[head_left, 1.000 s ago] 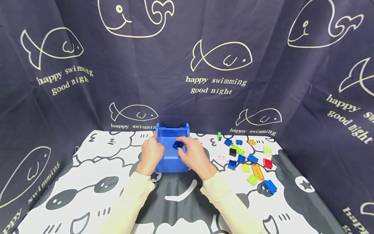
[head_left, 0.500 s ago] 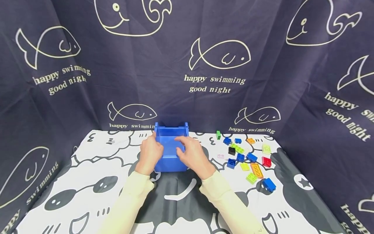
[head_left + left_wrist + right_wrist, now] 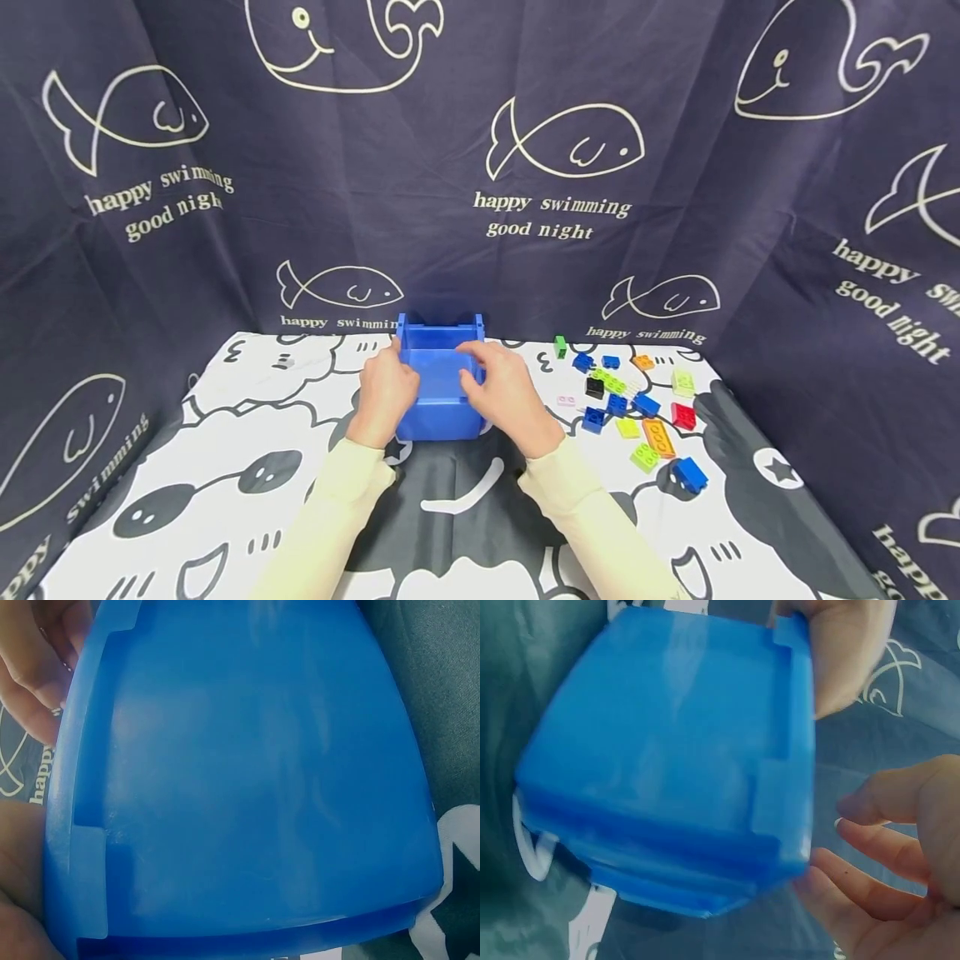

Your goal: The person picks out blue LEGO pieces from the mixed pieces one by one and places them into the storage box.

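In the head view a blue plastic bin stands at the middle of the cloth, its wide mouth facing up. My left hand grips the bin's left rim; in the right wrist view that left hand sits at the top corner. My right hand hovers at the bin's right side, fingers bent and spread with nothing between them. The right wrist view shows the right hand with thumb and fingers apart, close to the rim. No brick shows inside the bin; its front wall hides part of the inside.
Several loose toy bricks lie to the right, among them an orange brick, a red brick, a black brick and a large blue brick. A dark curtain hangs right behind the bin.
The dark blue brick that my right hand held over the bin has left its fingers and is out of sight. My right hand has since drawn slightly right. The left hand stays on the rim.
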A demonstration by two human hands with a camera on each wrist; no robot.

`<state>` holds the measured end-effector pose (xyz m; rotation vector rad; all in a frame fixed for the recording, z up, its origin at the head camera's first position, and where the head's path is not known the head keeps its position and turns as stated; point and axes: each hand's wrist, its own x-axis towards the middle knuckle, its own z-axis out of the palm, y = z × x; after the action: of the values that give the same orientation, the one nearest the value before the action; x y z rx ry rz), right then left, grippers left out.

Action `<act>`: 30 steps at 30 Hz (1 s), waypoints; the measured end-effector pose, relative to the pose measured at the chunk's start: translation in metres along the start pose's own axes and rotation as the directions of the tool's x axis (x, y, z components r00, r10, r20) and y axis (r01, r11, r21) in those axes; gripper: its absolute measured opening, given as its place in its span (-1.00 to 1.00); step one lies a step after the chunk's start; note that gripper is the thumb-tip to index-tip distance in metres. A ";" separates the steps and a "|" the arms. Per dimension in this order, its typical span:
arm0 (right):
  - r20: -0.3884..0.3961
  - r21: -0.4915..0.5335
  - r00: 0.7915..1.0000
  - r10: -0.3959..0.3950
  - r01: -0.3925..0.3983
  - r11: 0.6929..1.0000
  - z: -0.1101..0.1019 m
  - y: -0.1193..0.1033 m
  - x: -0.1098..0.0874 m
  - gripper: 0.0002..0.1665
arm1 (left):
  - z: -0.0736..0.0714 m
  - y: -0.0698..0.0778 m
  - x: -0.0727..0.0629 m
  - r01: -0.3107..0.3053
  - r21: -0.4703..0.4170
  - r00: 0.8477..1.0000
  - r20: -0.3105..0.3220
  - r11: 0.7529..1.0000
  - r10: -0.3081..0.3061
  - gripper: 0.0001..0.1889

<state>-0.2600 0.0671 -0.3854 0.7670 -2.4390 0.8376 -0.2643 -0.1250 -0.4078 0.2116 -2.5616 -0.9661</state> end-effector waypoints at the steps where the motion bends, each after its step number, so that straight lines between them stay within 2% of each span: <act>1: -0.001 0.005 1.000 0.015 -0.015 1.000 -0.003 0.000 0.000 -0.62 | 0.000 0.000 0.000 -0.002 -0.001 1.000 0.000 1.000 0.002 -0.36; 6: -0.020 0.000 0.997 0.070 -0.070 0.998 -0.016 0.006 0.003 -0.62 | -0.001 0.000 0.000 -0.001 -0.011 1.000 -0.002 1.000 0.001 -0.37; 13: -0.065 -0.010 0.996 0.061 -0.062 0.998 -0.027 0.016 0.006 -0.61 | 0.001 0.000 0.001 0.001 -0.007 1.000 -0.007 1.000 -0.001 -0.38; 20: -0.046 -0.042 0.990 0.131 -0.133 0.990 -0.042 0.027 0.005 -0.56 | 0.000 0.002 0.001 -0.016 -0.007 1.000 -0.018 1.000 0.016 -0.38; 23: -0.037 -0.058 0.988 0.153 -0.155 0.986 -0.051 0.033 0.002 -0.55 | 0.001 0.001 0.001 -0.011 -0.004 1.000 -0.016 1.000 0.011 -0.38; 30: -0.060 -0.118 0.987 0.149 -0.155 0.981 -0.072 0.053 -0.013 -0.56 | 0.002 -0.003 0.000 -0.020 0.007 1.000 -0.009 1.000 0.020 -0.37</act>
<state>-0.2672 0.1544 -0.3629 0.5136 -2.5004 0.7442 -0.2649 -0.1259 -0.4107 0.1915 -2.5548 -0.9469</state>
